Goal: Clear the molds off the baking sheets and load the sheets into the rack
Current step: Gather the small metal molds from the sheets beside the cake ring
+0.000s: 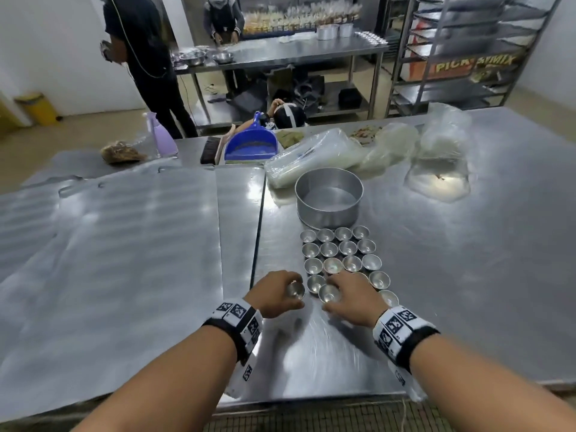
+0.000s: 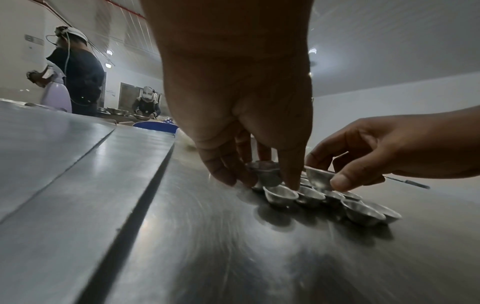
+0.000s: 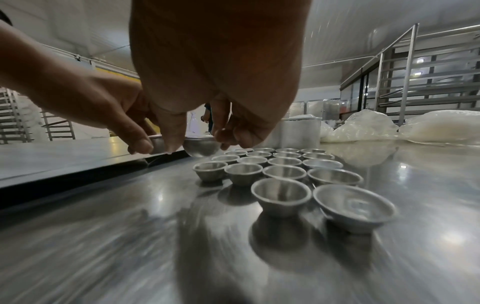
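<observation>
Two hands over rows of cups, left hand [image 1: 274,294] pinching one mold [image 1: 296,289], right hand [image 1: 352,299] pinching another mold [image 1: 329,294]

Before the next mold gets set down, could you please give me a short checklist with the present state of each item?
1. Left hand holds a small mold: ok.
2. Right hand holds another mold: ok.
3. Both held molds lifted off the table, per the wrist views: ok.
4. Remaining molds upright in rows: ok.
5. Round cake pan behind the rows open and empty: ok.
6. Rack has a free slot: cannot tell.
</observation>
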The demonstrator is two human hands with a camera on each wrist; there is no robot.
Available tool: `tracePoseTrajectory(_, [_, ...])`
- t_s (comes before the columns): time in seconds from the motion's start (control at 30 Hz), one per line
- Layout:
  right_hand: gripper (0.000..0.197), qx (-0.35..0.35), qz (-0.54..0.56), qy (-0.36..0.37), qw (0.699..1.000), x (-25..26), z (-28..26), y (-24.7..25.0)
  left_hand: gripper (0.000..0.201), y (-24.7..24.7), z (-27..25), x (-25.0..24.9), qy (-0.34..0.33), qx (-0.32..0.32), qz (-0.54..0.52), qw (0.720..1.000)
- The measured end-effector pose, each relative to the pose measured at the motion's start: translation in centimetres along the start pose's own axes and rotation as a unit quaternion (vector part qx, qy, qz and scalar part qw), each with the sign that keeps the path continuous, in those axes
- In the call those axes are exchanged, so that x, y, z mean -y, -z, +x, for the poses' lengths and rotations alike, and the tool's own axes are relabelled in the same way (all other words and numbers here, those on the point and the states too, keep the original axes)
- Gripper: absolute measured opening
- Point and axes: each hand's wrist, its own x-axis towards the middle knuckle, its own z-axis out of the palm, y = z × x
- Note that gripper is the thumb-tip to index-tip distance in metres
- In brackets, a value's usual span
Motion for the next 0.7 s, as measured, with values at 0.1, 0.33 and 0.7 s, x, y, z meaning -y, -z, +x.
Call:
tracePoseTrajectory(0.1, [0.056,0.027,-0.026,0.011,0.999,-0.5,-1.4,-0.9,0.054,-1.4,-0.6,-0.6,0.013,0.014,0.008,1.000])
tracePoseTrajectory(0.33, [0.043,0.021,-0.053,-0.001,0.998,-1.0,-2.9,-2.2,0.052,-4.4,-1.8,-1.8,0.037,0.014,0.006,0.999])
tracePoseTrajectory(0.7, [0.040,-0.004,-0.033,-0.001,0.999,-1.8,-2.2,-3.0,0.047,-5.3,-2.2,-1.7,0.047,-0.045,-0.047,0.997])
